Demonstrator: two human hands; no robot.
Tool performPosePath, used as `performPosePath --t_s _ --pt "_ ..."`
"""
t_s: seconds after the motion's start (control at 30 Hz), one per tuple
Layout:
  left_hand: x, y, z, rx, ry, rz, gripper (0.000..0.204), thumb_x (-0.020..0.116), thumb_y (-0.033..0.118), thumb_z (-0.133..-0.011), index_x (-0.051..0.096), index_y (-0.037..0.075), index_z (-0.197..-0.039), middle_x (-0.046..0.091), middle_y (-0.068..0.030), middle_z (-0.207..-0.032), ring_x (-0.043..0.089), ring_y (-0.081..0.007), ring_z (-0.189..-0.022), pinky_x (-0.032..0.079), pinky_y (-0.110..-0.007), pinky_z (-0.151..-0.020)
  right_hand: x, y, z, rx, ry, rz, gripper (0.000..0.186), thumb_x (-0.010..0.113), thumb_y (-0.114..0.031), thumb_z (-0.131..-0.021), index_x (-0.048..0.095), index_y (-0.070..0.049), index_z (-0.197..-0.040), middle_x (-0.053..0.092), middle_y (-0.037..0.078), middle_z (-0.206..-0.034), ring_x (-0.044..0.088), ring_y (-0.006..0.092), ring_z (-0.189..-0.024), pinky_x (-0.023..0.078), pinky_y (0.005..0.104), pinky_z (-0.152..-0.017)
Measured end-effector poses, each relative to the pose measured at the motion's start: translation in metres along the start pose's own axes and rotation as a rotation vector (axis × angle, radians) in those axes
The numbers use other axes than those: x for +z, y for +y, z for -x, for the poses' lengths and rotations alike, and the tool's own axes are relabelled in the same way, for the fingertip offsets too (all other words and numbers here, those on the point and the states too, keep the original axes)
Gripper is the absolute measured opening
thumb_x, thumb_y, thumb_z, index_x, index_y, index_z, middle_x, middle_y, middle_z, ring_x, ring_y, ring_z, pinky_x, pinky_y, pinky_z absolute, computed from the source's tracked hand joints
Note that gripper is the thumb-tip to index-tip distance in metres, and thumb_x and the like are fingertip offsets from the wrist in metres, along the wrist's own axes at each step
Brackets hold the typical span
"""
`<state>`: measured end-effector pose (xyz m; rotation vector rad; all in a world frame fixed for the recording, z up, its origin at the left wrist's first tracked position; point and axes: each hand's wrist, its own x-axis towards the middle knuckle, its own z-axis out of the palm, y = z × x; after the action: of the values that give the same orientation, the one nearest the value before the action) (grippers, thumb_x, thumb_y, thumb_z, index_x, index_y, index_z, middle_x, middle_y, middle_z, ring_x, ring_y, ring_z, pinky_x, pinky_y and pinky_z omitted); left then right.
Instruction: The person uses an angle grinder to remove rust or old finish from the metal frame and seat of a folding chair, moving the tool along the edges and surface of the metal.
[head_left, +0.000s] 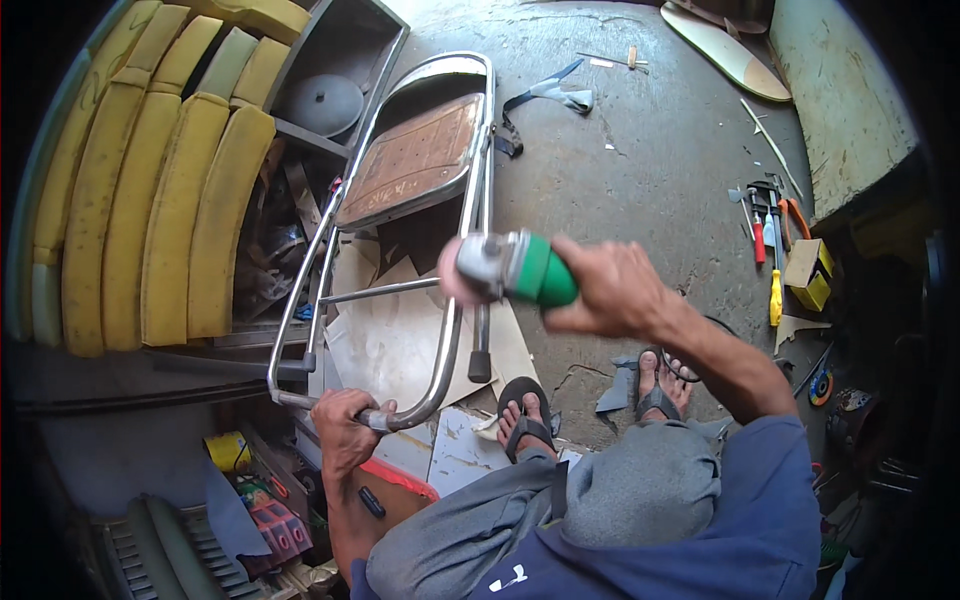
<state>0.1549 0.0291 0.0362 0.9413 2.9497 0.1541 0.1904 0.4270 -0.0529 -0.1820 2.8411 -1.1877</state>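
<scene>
My left hand (343,425) is wrapped round the bottom tube of a metal folding chair (445,365), close to a dull, worn patch on the tube. The chair leans away from me and has a brown wooden panel (420,150) in its upper part. In my right hand (615,285) is a green angle grinder (540,270), held above the chair's right side tube. Its disc end is blurred and points left. From this view I cannot tell whether the disc touches the tube.
Yellow foam cushions (180,220) are stacked at the left beside a metal cabinet (300,135). Screwdrivers (776,295), pliers (795,220) and a yellow box (808,275) lie on the floor at right. A cloth strap (555,92) lies beyond the chair. My sandalled feet stand close by.
</scene>
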Motion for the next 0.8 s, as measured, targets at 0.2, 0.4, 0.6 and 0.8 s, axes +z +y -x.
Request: performPosePath --t_s 0.2,0.4,0.6,0.8 --pt "0.013 -0.010 -0.002 -0.006 -0.011 0.049 0.039 0.088 0.032 -0.075 0.061 0.007 -0.063 0.057 -0.0072 -0.060 0.054 -0.0271 -0.056 0.037 -0.038 -0.063 0.000 0.002 0.002 -0.139 -0.022 0.037 0.056 0.074 -0.040 -0.078 0.056 -0.003 -0.116 0.066 0.012 -0.069 0.065 0.0243 -0.054 0.057 0.0414 -0.049" --pt "0.016 -0.016 -0.004 -0.022 -0.015 0.047 0.039 0.088 0.033 -0.075 0.061 0.007 -0.063 0.059 -0.0068 -0.061 0.057 -0.0281 -0.060 0.037 -0.038 -0.066 -0.014 0.016 -0.033 0.067 -0.054 0.129 0.047 0.077 -0.034 -0.080 0.059 -0.004 -0.111 0.064 0.010 -0.074 0.064 0.0218 -0.059 0.057 0.0373 -0.050" --pt "0.021 -0.012 -0.001 -0.041 -0.044 0.075 0.037 0.089 0.031 -0.074 0.062 0.007 -0.064 0.060 -0.0069 -0.062 0.058 -0.0276 -0.060 0.038 -0.038 -0.066 -0.035 -0.040 -0.022 -0.159 -0.332 0.147 0.061 0.075 -0.044 -0.083 0.060 -0.004 -0.127 0.071 0.017 -0.080 0.071 0.0269 -0.066 0.059 0.0400 -0.056" --pt "0.019 -0.013 0.012 -0.050 -0.004 0.055 0.037 0.090 0.032 -0.073 0.062 0.008 -0.064 0.061 -0.0067 -0.062 0.059 -0.0271 -0.061 0.039 -0.038 -0.066 -0.035 -0.002 -0.064 -0.037 -0.130 0.217 0.053 0.078 -0.040 -0.084 0.061 -0.001 -0.117 0.069 0.015 -0.079 0.066 0.0242 -0.062 0.058 0.0392 -0.058"
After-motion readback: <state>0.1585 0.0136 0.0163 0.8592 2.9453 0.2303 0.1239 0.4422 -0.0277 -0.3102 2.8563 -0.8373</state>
